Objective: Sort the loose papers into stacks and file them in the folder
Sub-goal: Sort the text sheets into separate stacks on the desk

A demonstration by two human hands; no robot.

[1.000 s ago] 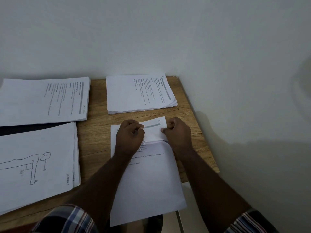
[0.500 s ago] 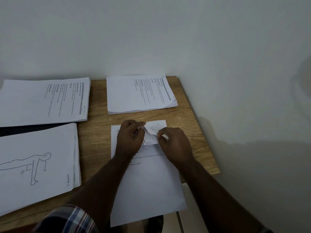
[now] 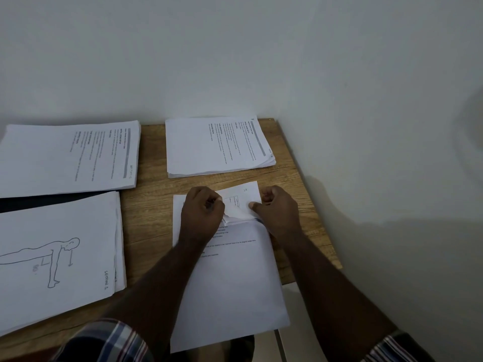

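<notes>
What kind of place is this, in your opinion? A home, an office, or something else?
Probably a small desk corner in a home or plain office; the pictures cannot settle which. A wooden table stands against a bare white wall, and printed paper stacks cover it, one with a push-up drawing.

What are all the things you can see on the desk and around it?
Wooden desk: one, light brown, against the wall.
Stacks of printed white paper: three; back left, back middle, front left with a push-up line drawing.
Loose white sheets: a few, front middle, top edge folded back, overhanging the near desk edge.
Dark strip: one, between the two left stacks; cannot tell what it is.
Wall: plain white, behind and right.
Plaid sleeves: two, bottom corners.
Left hand, right hand: both pinching the folded top.
</notes>
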